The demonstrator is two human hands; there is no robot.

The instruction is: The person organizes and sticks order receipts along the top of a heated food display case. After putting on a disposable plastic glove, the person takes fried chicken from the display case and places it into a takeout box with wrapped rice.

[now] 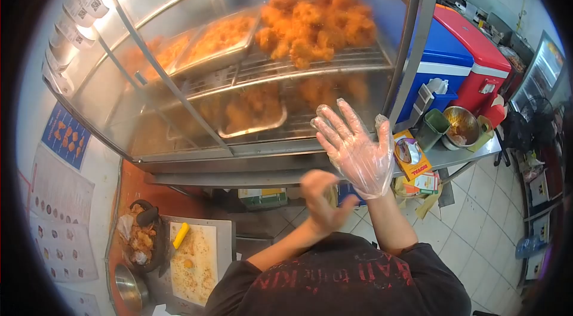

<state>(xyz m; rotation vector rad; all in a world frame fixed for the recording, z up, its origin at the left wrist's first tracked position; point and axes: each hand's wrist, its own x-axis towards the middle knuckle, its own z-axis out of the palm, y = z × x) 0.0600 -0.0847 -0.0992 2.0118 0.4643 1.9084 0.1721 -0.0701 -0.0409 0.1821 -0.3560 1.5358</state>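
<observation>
My right hand [361, 155] is raised in front of the display warmer [286, 150], inside a clear plastic glove. Its fingers are spread and hold nothing, with the palm turned toward me. Lower and to the left is my left hand [321, 199], bare and blurred by motion. Its fingers are bent, the thumb stands apart, and nothing shows in it. Behind the glass, fried chicken [319, 23] is piled on a wire rack [358, 59]. More pieces fill a metal tray [224, 50] to the left and a lower tray [256, 126].
At lower left, a cutting board [200, 274] with crumbs bears a yellow-handled tool [181, 235], beside a dark bowl of chicken scraps [143, 241]. To the right stand blue [439, 53] and red coolers [477, 47], a metal bowl [462, 128], a green container [434, 128] and a yellow box [412, 155].
</observation>
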